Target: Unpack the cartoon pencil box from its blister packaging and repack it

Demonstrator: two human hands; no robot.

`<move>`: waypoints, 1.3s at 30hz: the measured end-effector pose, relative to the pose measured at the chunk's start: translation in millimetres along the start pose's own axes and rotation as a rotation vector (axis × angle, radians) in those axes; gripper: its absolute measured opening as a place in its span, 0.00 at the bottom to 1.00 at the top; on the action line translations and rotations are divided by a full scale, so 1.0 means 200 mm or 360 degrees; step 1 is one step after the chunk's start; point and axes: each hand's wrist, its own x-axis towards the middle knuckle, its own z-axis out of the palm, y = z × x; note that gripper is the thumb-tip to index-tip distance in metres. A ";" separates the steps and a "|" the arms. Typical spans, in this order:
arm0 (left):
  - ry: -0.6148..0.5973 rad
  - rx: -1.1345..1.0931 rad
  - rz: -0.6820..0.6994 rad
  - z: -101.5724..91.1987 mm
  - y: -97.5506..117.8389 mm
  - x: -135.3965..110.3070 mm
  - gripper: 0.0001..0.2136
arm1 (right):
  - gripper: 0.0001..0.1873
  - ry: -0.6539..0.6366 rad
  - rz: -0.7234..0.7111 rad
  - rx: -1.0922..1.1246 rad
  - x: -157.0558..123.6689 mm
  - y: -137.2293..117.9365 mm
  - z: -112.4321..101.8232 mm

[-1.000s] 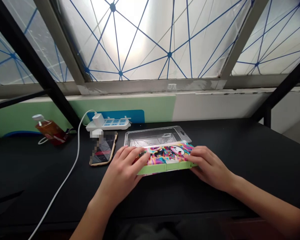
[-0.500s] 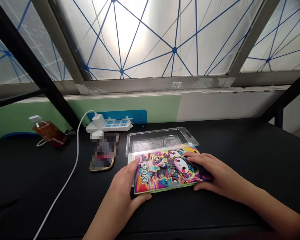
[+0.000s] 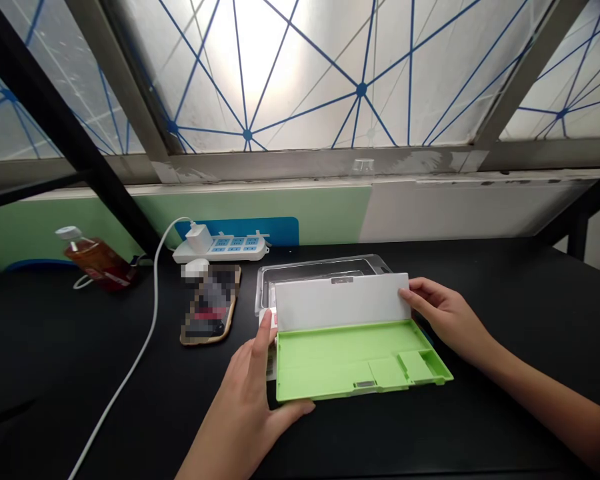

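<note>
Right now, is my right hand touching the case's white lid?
Touching: the head view shows your right hand, its thumb over the right edge of the white lid.

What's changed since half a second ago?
The pencil case has been opened: its lid swung up and away. The right hand moved from the case's right end to the lid's right edge. The left hand still grips the left end; phone, bottle and power strip stayed put.

plain black surface point(image 3: 520, 320), big frosty window point(image 3: 310, 53) on the far side with blue webby lines, pretty bright glow through it, wall point(image 3: 330, 213) minty green left, whitish right
</note>
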 end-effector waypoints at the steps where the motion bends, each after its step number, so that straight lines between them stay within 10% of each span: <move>1: 0.0005 -0.0010 -0.0009 0.00 0.00 0.00 0.55 | 0.18 0.0033 -0.0018 -0.0018 -0.02 0.01 0.00; 10: -0.0054 -0.0138 -0.0201 -0.06 0.04 0.01 0.27 | 0.38 -0.0564 -0.0615 -0.0427 -0.13 0.07 -0.13; 22: -0.0065 -0.0056 -0.0091 -0.04 0.05 0.03 0.21 | 0.28 -0.0279 -0.0096 -0.0725 -0.15 -0.01 -0.05; 30: -0.0027 -0.0097 -0.0150 -0.03 0.04 0.03 0.28 | 0.26 -0.0059 -0.0535 -0.1188 -0.14 -0.07 0.02; 39: 0.0016 -0.0121 -0.0073 0.00 0.00 0.03 0.51 | 0.17 -0.0571 -0.0834 -0.1197 -0.07 -0.26 0.28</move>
